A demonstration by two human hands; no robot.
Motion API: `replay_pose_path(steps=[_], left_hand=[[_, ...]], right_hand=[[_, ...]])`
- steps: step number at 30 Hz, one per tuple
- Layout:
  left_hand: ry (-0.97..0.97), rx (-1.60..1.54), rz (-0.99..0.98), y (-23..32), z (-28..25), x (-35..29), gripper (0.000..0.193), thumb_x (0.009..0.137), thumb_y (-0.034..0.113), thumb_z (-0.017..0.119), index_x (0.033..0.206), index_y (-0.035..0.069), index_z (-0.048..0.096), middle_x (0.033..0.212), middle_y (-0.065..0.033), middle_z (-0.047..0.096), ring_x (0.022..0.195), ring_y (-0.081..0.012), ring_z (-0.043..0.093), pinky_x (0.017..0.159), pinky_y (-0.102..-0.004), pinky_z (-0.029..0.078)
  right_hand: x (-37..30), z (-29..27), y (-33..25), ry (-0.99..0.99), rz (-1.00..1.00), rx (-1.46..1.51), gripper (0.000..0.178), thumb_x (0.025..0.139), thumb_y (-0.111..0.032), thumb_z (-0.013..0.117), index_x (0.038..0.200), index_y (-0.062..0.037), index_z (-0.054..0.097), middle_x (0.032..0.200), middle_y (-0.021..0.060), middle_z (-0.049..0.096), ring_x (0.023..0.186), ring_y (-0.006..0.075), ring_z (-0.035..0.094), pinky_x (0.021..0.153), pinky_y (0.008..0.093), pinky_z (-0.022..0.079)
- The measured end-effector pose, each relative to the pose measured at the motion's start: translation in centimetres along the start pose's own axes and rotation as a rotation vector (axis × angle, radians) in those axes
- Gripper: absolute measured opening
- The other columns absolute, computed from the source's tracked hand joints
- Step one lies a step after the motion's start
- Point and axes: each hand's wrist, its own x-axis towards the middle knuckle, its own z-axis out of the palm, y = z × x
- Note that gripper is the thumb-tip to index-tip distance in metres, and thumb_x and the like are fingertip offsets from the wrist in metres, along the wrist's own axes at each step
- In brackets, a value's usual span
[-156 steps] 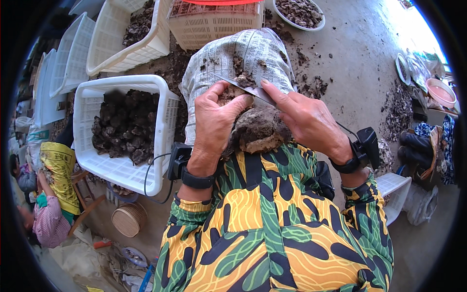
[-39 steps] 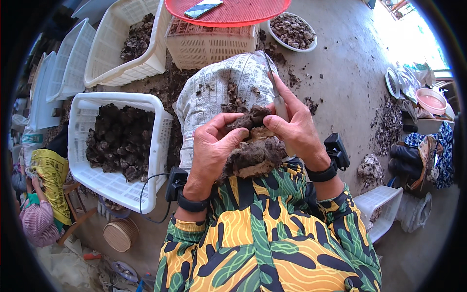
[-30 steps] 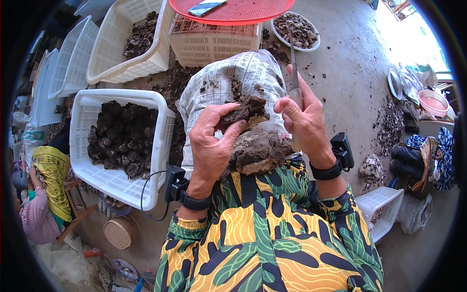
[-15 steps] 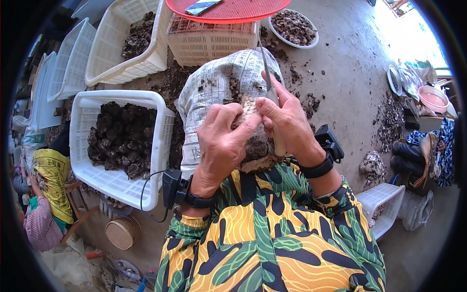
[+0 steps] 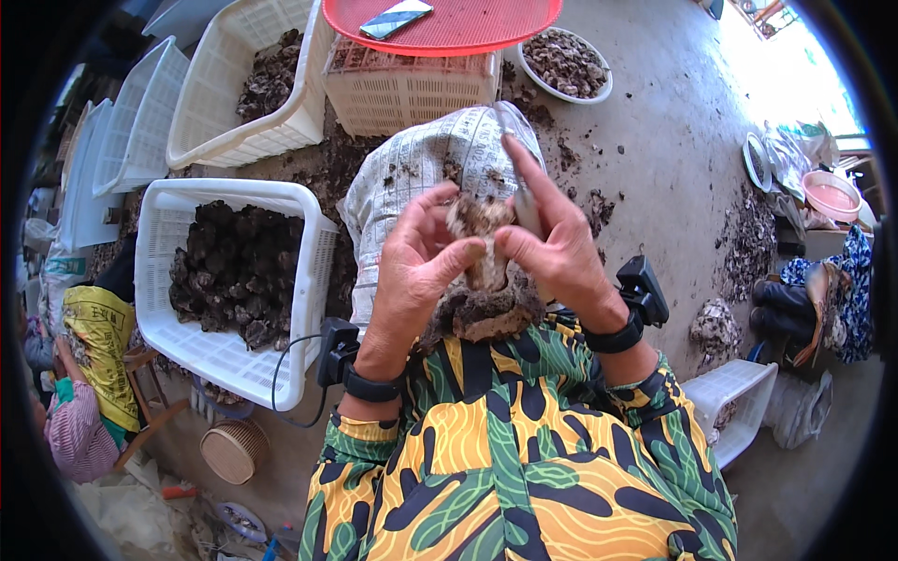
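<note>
My left hand (image 5: 416, 257) is curled around one side of a pale, ragged, dirt-specked mushroom piece (image 5: 479, 217), thumb in front. My right hand (image 5: 561, 243) has a knife (image 5: 528, 208) in its grip, blade pointing away from me, index finger stretched along it. The right thumb presses the mushroom from the other side. Below the hands, a dark brown lump with a pale ragged edge (image 5: 491, 318) lies against my patterned clothing; whether it joins the held piece I cannot tell. A white woven sack (image 5: 383, 178) with dark crumbs covers my lap.
At left stands a white basket (image 5: 154, 280) of dark mushrooms; a larger cream crate (image 5: 192, 112) is behind it. A red tray (image 5: 486, 23) with a phone (image 5: 397, 18) tops another crate (image 5: 412, 93). A white basin (image 5: 603, 89) holds trimmings. Another person (image 5: 89, 425) sits far left.
The mushroom has turned, showing more of its pale side. My left fingers have loosened and opened somewhat. The knife has tilted, and my right index finger now extends further along it.
</note>
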Motion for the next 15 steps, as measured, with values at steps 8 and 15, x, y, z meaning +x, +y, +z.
replay_pose_path(steps=[8, 15], left_hand=[[0.078, -0.060, -0.049, -0.3, -0.1, -0.4, 0.042, 0.081, -0.002, 0.069, 0.116, 0.002, 0.044, 0.102, -0.0070, 0.062, 0.093, -0.0115, 0.060, 0.081, -0.0250, 0.051], [0.048, 0.070, -0.040, -0.5, 0.3, -0.5, 0.036, 0.081, -0.002, 0.070, 0.111, 0.001, 0.051, 0.099, -0.0050, 0.063, 0.087, -0.0087, 0.061, 0.076, -0.0233, 0.052]], right_hand=[[-0.1, 1.2, -0.7, 0.114, 0.072, -0.019, 0.076, 0.079, 0.006, 0.058, 0.149, -0.0067, 0.028, 0.079, 0.0023, 0.055, 0.074, 0.0079, 0.052, 0.075, 0.0232, 0.048], [-0.1, 1.2, -0.3, 0.100, 0.053, -0.055, 0.075, 0.080, 0.004, 0.059, 0.148, -0.0096, 0.031, 0.079, -0.0012, 0.055, 0.073, 0.0053, 0.050, 0.071, 0.0197, 0.045]])
